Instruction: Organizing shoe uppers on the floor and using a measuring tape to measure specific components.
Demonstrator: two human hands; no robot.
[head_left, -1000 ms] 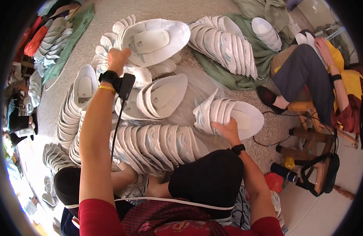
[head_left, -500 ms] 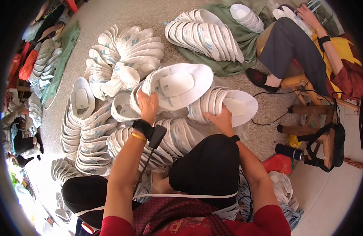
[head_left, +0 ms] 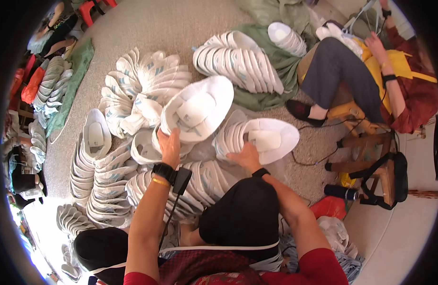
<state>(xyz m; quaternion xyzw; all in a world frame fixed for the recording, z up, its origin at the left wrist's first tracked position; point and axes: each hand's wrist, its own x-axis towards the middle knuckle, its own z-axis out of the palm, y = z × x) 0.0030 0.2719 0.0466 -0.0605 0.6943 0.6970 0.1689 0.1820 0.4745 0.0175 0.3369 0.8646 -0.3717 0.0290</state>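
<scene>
My left hand (head_left: 170, 146) grips the near rim of a stack of white hats (head_left: 197, 109) and holds it up above the floor. My right hand (head_left: 246, 156) rests on a second stack of white hats (head_left: 257, 137) lying on its side, fingers pressed against its near edge. Both wrists carry black bands; a small black device with a cable (head_left: 181, 180) hangs at the left wrist. My knees, in dark trousers (head_left: 242, 213), sit just below the hands.
Many more rows of stacked white hats cover the carpet: left (head_left: 93, 156), centre (head_left: 143, 85), far (head_left: 238, 61) on a green cloth. Another person (head_left: 371, 80) sits on a wooden stool (head_left: 366, 142) at right. A black bottle (head_left: 340, 191) and red bag (head_left: 330, 206) lie nearby.
My left hand drew back from the far pile toward me, bringing a stack of white hats with it. My right hand stayed on the other stack.
</scene>
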